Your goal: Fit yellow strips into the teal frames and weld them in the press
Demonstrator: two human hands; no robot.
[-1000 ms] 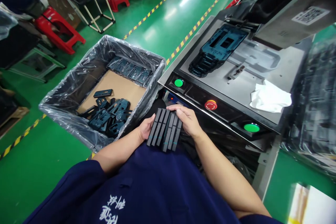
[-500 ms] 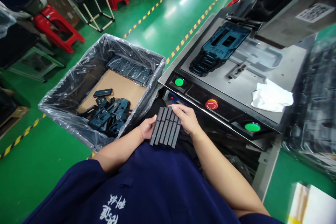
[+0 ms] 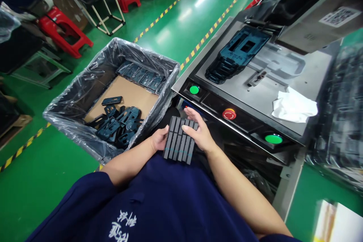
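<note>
In front of my waist is a stack of thin black plastic parts (image 3: 177, 145), their narrow edges facing up and a faint teal line crossing them. My left hand (image 3: 160, 138) grips the stack's left side, fingers hidden behind it. On the other side, my right hand (image 3: 200, 132) holds the right part of the stack, thumb lying across the upper face and fingers stretched past the far edge. To the left, a plastic-lined bin (image 3: 76, 132) contains a loose pile of black plastic parts (image 3: 119, 124) on cardboard, with several more lined along its far wall.
At right stands a machine with a metal bed (image 3: 309, 79), green buttons (image 3: 273, 138) and a red emergency stop button (image 3: 229, 114). A row of black parts (image 3: 241, 51) and a white cloth (image 3: 295, 106) lie on it. Red stools (image 3: 64, 32) stand behind the bin.
My right thumb has moved down and left onto the stack's face, and the right fingers have spread upward. The stack looks wider, with a slight step near its middle. My left hand keeps its grip.
</note>
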